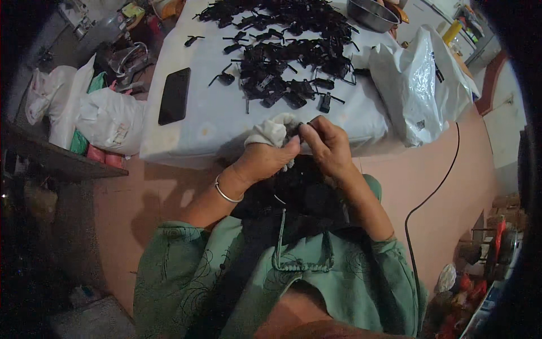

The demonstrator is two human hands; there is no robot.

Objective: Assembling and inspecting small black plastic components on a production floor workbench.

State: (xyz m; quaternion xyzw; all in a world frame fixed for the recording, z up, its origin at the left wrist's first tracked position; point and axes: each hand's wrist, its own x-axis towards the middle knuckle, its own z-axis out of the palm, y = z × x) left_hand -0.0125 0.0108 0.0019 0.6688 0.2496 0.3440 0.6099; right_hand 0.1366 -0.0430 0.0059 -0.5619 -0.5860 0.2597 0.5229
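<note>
- Far left, bulging white plastic bags [113, 121] stand on a dark shelf [68, 155]; the outer end of that shelf is lost in the dark rim of the view.
- Right of them, a flat black rectangular phone [174, 96] lies on the counter [212, 110], which has a white cover; the counter's far edge is cut off at the top.
- The left grip [270, 153], below a silver-coloured bangle [227, 191] on the wrist, is closed, with crumpled white fabric [267, 133] about its fingers; whether that is a glove or a cloth, I cannot tell.
- Between both grips, at the counter's near edge, is a small blackish piece [293, 131], mostly hidden by fingers, its shape hard to make out; the left thumb presses against it.
- Just beyond lies a spread heap of black plastic parts [296, 51] with short stems, overlapping and cut off at the top.
- The right grip [329, 141] is pinched, thumb and forefinger meeting on the piece's right end.
- Farther right, a silvery-white plastic bag [409, 90] stands on the counter, its contents hidden.
</note>
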